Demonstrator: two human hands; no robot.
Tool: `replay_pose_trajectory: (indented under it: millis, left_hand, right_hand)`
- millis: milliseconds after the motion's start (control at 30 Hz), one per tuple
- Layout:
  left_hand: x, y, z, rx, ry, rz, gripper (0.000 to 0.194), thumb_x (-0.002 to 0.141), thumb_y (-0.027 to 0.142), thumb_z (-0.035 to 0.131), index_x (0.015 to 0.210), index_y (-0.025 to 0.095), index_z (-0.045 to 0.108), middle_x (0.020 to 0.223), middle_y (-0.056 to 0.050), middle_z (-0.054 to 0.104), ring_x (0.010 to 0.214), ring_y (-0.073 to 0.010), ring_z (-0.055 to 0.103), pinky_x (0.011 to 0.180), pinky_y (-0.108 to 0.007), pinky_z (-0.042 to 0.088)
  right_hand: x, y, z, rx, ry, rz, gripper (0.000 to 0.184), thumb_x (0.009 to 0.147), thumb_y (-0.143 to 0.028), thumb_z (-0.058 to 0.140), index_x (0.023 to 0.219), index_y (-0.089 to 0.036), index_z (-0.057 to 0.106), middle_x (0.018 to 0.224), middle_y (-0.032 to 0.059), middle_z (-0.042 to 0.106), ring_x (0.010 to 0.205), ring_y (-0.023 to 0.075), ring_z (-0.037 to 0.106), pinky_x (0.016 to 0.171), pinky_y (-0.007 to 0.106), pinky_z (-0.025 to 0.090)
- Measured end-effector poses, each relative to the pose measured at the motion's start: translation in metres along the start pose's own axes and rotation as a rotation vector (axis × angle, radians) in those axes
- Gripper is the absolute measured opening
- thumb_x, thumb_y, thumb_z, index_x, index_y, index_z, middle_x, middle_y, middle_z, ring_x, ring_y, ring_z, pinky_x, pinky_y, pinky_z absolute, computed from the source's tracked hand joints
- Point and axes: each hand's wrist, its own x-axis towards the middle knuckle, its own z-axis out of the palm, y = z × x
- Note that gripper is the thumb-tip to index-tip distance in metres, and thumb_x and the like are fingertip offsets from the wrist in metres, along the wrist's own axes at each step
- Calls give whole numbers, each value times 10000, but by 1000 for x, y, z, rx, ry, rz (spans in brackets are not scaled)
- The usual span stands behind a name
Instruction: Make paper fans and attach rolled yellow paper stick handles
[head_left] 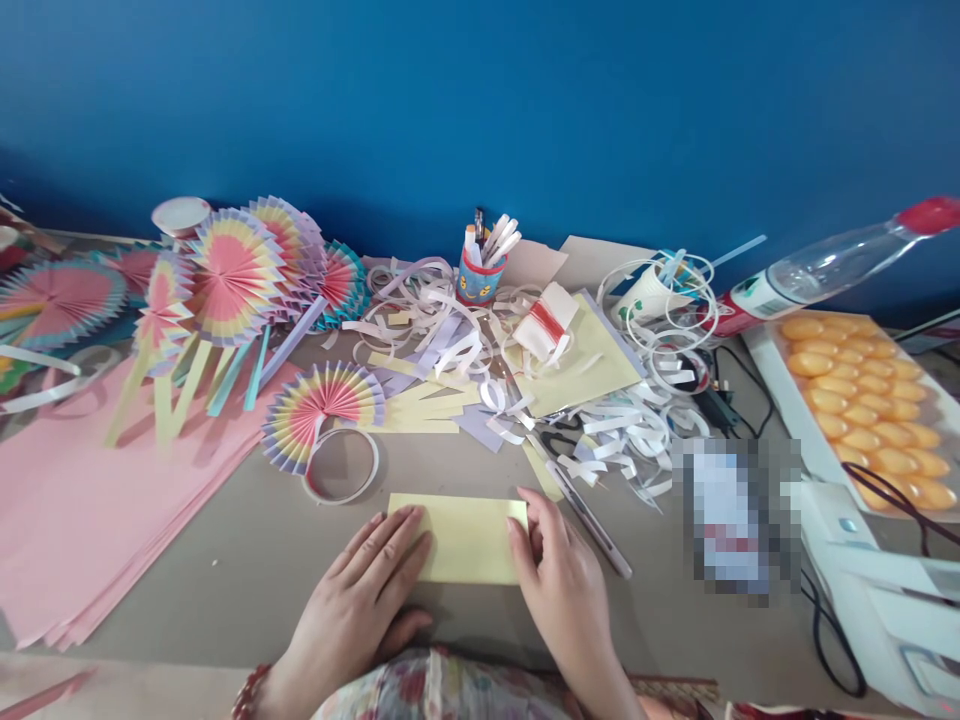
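Observation:
A yellow paper strip point(469, 540) lies flat on the grey table in front of me. My left hand point(375, 570) rests on its left end, fingers stretched out and flat. At the right end, my right hand point(559, 560) pinches the paper's edge between thumb and fingers. Just beyond the paper are a roll of tape point(341, 492) and a half-opened pleated paper fan point(319, 405) in pink, yellow and lilac. A utility knife point(589, 520) lies to the right of my right hand.
Pink paper sheets point(112, 500) and finished paper fans point(232, 270) fill the left side. White paper scraps point(619, 430), scissors point(559, 437) and a pen cup point(481, 275) stand or lie farther back. To the right are a plastic bottle point(825, 262) and a tray of yellow oval pieces point(862, 400).

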Motion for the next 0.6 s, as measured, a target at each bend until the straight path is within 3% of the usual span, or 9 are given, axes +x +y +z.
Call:
replay_pose_trajectory:
  millis: [167, 333, 600]
  left_hand:
    - [0, 0, 1, 35, -11, 16, 654, 930, 639, 488, 1368, 160, 569, 1485, -130, 513, 1390, -281, 448, 1200, -413, 284]
    - [-1, -1, -1, 69, -31, 31, 718, 898, 706, 466, 1426, 221, 519, 1496, -145, 491, 1382, -291, 453, 1171, -421, 306]
    - [9, 4, -9, 26, 11, -22, 698, 881, 754, 411, 1296, 240, 635, 1421, -125, 562, 1330, -298, 482, 1121, -412, 344]
  right_hand:
    - [4, -4, -6, 34, -7, 72, 240, 1006, -294, 420, 1194, -178, 515, 964, 104, 632, 815, 227, 674, 627, 309, 528]
    - [4, -3, -9, 91, -12, 54, 132, 986, -251, 450, 1072, -221, 546, 1041, 98, 592, 918, 234, 649, 739, 331, 526]
    - [8, -1, -13, 88, -64, -18, 166, 991, -211, 442, 954, -224, 603, 957, 65, 622, 837, 200, 641, 729, 302, 489]
